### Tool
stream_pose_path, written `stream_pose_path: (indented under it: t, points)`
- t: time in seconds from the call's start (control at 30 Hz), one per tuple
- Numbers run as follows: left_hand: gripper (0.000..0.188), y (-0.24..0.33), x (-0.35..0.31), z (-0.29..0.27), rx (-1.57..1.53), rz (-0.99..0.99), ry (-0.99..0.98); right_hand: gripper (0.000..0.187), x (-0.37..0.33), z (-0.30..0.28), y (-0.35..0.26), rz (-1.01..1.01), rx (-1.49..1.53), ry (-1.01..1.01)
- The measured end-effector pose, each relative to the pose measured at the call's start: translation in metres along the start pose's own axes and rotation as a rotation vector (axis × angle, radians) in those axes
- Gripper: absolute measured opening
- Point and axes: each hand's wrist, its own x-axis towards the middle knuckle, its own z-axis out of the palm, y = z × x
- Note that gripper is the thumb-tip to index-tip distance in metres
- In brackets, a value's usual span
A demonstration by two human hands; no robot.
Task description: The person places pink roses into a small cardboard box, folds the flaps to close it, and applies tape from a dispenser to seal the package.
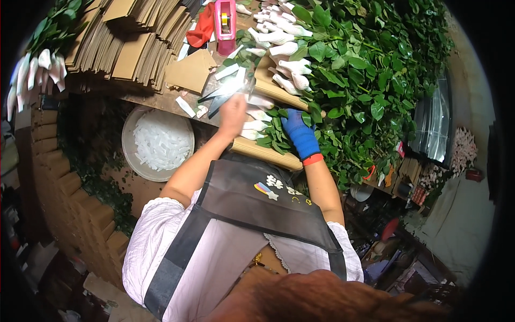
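My bare left hand (233, 115) is closed beside several flower heads in white net sleeves (256, 126); glare and blur hide what its fingers hold. My right hand (300, 131), in a blue glove with an orange cuff, closes over the green leafy flower stems (276, 137) behind those heads. Both the heads and stems lie on a corrugated cardboard sheet (268, 154) at the table's near edge. Another corrugated cardboard wrap (281, 95) lies just beyond, with sleeved flower heads (292, 80) on it.
A large heap of leafy stems (365, 75) fills the right side. Stacked cardboard sheets (134, 53) stand at the back left, near a pink tape dispenser (225, 32) and a red cloth (202, 29). Below the table's left edge sits a round tub (129, 153) of white pieces.
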Motion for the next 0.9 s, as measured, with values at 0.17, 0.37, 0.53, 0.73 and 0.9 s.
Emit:
stream_pose_path:
  t: [0.17, 0.37, 0.53, 0.73, 0.9]
  points:
    - [0.017, -0.007, 0.022, -0.033, -0.053, -0.305, -0.126, 0.037, 0.015, 0.030, 0.022, -0.052, 0.130, 0.176]
    - [0.033, -0.015, 0.022, 0.004, 0.256, -0.036, -0.388, 0.058, 0.009, 0.018, 0.001, -0.095, 0.047, 0.067]
    - [0.029, 0.019, 0.003, 0.002, 0.075, -0.155, -0.270, 0.042, 0.002, 0.032, 0.001, -0.173, -0.073, 0.372]
    - [0.025, 0.008, 0.027, -0.021, -0.028, -0.167, 0.040, 0.036, 0.015, 0.036, 0.006, -0.107, 0.058, 0.261]
    - [0.020, -0.021, 0.037, -0.067, -0.009, -0.033, -0.253, 0.060, -0.009, 0.007, 0.011, -0.040, 0.381, -0.044]
